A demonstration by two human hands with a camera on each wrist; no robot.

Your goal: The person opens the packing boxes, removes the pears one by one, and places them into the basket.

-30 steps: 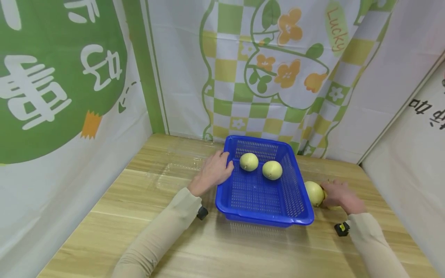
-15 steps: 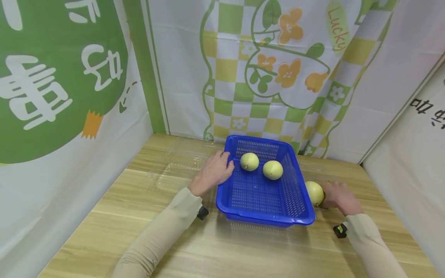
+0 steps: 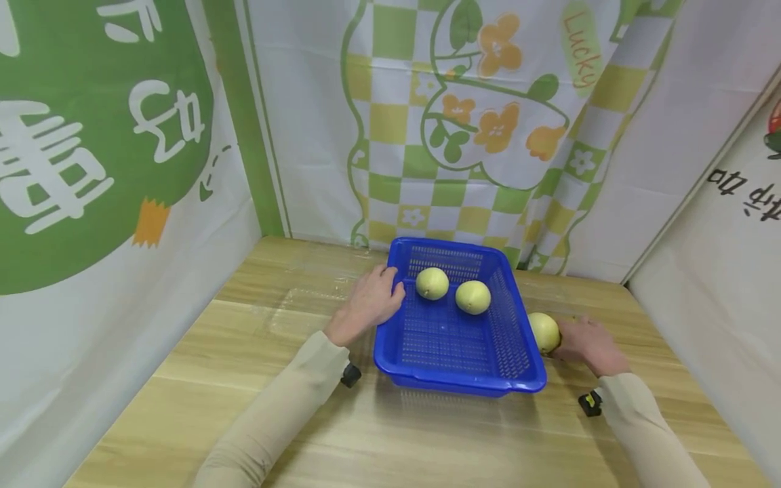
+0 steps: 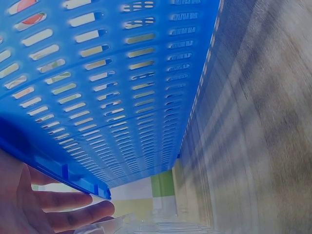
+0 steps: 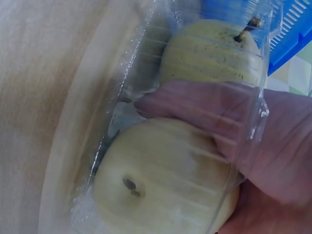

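A blue plastic basket (image 3: 445, 346) stands on the table with two pale yellow pears, one of them the left pear (image 3: 432, 283) and one the right pear (image 3: 472, 297). My left hand (image 3: 366, 305) grips its left rim, thumb on the inner side; in the left wrist view the fingers (image 4: 73, 209) reach beneath the rim. Right of the basket, my right hand (image 3: 588, 346) is inside a clear plastic box (image 5: 264, 109). It grips a pear (image 5: 161, 175), the thumb lying between that fruit and another pear (image 5: 209, 53). The head view mostly hides the gripped pear.
Another clear plastic box (image 3: 305, 308) lies on the wooden table (image 3: 201, 407), left of the basket. A printed curtain (image 3: 451, 183) hangs behind the table, and white sheets close off both sides.
The head view has shifted slightly. My right hand has closed further over the pear in the box, and the neighbouring pear has moved a little. My left hand keeps its place on the rim.
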